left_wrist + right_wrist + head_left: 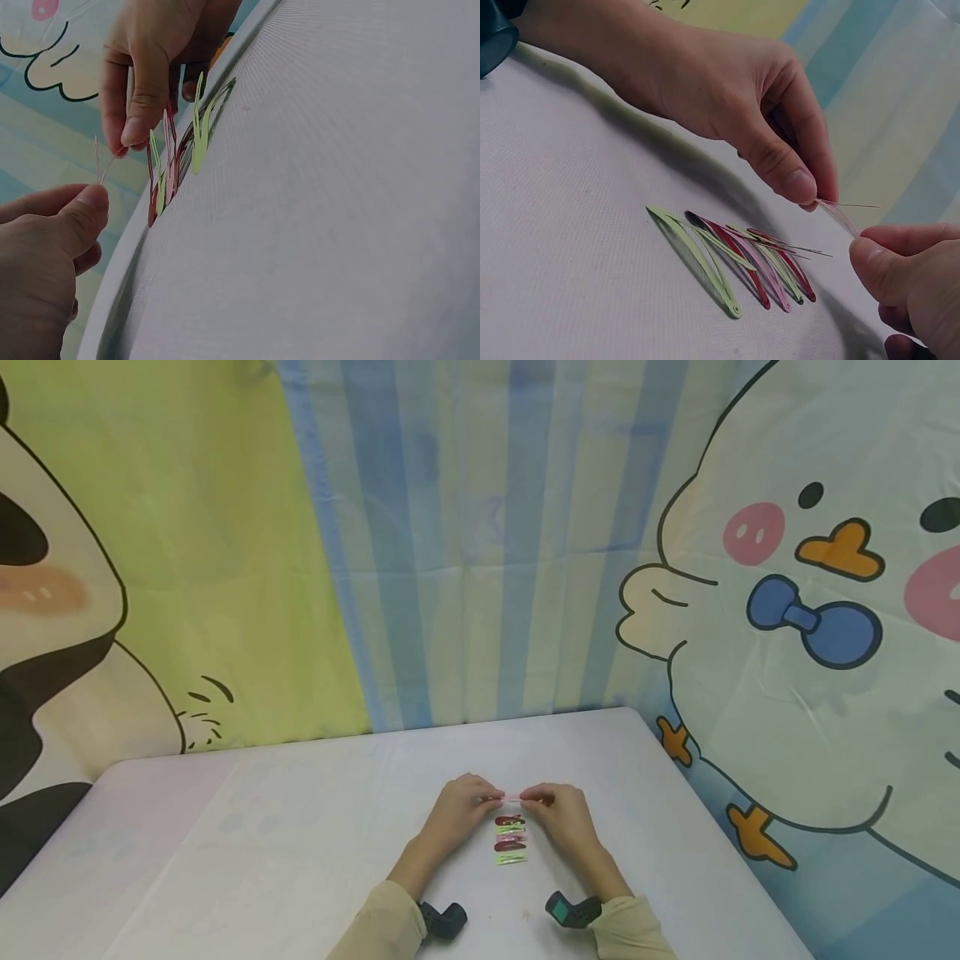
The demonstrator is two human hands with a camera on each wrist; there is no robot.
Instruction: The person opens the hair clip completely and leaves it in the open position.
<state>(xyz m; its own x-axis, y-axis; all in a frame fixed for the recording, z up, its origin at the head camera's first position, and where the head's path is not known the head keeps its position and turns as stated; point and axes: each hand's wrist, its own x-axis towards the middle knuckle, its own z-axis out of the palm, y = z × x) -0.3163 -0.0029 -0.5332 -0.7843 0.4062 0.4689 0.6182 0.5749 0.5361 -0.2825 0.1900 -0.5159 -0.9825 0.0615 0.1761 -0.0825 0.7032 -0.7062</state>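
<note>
Between the two hands, above the white table, is a thin pink snap hair clip (pixel 844 216) with its prong standing apart from its frame. My left hand (pixel 461 803) pinches one end of it between thumb and forefinger. At the opposite end, the thumb and fingertips of my right hand (pixel 561 814) pinch it too. Just below the hands lies a column of several snap clips: a dark red clip (pixel 510 820) is farthest, and a light green clip (pixel 511 859) is nearest. A pink clip (pixel 769 277) lies among them. Their prongs stick up, bent open.
The white table (pixel 300 843) reaches back to a striped curtain (pixel 465 543). Its right edge runs along a cloth printed with a cartoon bird (pixel 795 718). Dark wrist devices (pixel 573 910) sit at both cuffs.
</note>
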